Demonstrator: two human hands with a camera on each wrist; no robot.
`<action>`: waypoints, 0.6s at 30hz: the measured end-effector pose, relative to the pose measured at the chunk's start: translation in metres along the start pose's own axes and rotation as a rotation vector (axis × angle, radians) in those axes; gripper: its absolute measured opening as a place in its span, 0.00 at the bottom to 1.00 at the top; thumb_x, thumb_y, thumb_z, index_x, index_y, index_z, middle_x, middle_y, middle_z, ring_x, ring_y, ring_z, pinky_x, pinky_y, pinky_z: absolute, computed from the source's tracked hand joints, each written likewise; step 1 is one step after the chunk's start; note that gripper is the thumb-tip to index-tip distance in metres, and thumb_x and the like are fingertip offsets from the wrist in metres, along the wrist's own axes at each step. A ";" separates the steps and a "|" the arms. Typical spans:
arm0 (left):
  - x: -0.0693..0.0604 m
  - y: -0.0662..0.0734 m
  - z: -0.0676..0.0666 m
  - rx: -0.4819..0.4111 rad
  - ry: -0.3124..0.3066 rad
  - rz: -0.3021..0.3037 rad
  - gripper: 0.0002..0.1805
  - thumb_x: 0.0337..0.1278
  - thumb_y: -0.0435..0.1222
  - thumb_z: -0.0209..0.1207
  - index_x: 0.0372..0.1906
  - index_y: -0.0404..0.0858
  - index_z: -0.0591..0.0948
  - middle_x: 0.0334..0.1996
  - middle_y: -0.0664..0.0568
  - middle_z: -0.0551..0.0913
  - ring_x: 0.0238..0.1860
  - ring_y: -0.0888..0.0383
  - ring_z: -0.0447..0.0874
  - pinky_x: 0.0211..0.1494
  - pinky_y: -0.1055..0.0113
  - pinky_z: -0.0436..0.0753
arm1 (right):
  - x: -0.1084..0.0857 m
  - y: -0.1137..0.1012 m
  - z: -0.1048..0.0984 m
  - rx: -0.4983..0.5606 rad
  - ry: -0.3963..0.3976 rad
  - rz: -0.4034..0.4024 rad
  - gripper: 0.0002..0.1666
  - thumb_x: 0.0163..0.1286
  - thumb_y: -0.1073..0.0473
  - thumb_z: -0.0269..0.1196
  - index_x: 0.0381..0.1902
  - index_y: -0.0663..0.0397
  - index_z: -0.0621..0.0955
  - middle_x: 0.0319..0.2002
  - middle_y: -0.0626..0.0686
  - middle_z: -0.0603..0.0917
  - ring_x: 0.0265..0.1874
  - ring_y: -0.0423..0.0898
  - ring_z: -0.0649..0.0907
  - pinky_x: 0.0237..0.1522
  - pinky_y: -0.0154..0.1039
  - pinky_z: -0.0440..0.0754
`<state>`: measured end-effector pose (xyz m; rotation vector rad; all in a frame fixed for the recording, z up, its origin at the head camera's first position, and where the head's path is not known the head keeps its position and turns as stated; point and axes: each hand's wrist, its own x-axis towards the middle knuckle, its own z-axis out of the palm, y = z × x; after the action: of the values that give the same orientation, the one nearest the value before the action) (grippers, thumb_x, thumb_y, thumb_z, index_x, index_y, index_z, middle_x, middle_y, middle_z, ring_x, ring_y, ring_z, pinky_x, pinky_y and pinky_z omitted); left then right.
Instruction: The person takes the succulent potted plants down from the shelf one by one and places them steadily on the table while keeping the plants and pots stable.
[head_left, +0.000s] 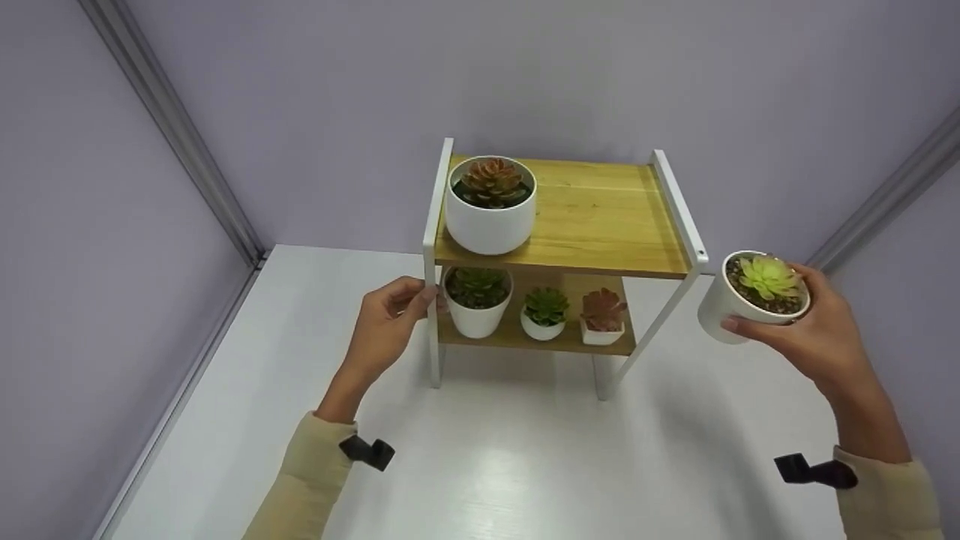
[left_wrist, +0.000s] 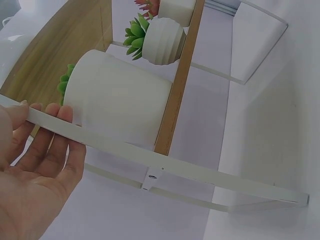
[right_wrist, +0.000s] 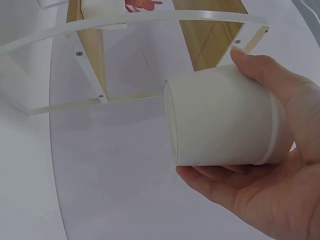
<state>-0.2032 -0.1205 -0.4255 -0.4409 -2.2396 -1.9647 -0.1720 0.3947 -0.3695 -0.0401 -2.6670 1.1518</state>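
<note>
My right hand grips a white pot with a light green succulent, held off the floor to the right of a two-tier plant shelf. The pot tilts, its plant facing the head camera; the right wrist view shows the white pot's side between thumb and fingers. On the shelf's left, my left hand holds the white front leg, thumb on one side and fingers on the other. Close by those fingers stands a tall white pot with a dark green succulent on the lower board.
A wide white pot with a reddish-brown succulent occupies the top board's left end. Lower down sit a small round pot with a green succulent and a square pot with a red succulent. Pale walls enclose the white floor.
</note>
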 end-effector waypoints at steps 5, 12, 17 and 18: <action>0.000 -0.001 0.000 0.000 -0.002 0.004 0.11 0.77 0.40 0.60 0.48 0.38 0.88 0.43 0.38 0.88 0.53 0.39 0.88 0.61 0.56 0.86 | 0.003 0.001 0.009 0.002 0.039 0.047 0.64 0.54 0.51 0.84 0.80 0.60 0.61 0.65 0.50 0.73 0.54 0.30 0.71 0.49 0.22 0.70; 0.001 0.000 0.000 0.045 0.016 -0.006 0.11 0.77 0.42 0.61 0.47 0.39 0.89 0.43 0.43 0.89 0.52 0.49 0.89 0.59 0.58 0.87 | 0.008 0.006 0.019 0.020 0.057 0.080 0.64 0.55 0.50 0.84 0.80 0.61 0.60 0.66 0.52 0.72 0.55 0.33 0.72 0.49 0.23 0.71; 0.000 0.001 0.000 0.049 0.012 0.002 0.11 0.77 0.41 0.60 0.47 0.39 0.89 0.42 0.46 0.89 0.51 0.47 0.90 0.58 0.60 0.88 | 0.012 0.011 0.026 0.020 0.055 0.085 0.64 0.55 0.50 0.83 0.80 0.62 0.59 0.70 0.59 0.71 0.56 0.36 0.72 0.50 0.23 0.70; 0.000 0.001 -0.001 0.047 0.010 0.003 0.11 0.77 0.41 0.60 0.46 0.39 0.89 0.42 0.46 0.89 0.51 0.47 0.90 0.58 0.60 0.88 | 0.014 0.012 0.028 0.023 0.056 0.083 0.64 0.55 0.50 0.83 0.80 0.62 0.59 0.69 0.59 0.71 0.56 0.36 0.73 0.50 0.23 0.71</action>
<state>-0.2031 -0.1209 -0.4239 -0.4285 -2.2725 -1.9040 -0.1923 0.3848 -0.3938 -0.1779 -2.6248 1.1876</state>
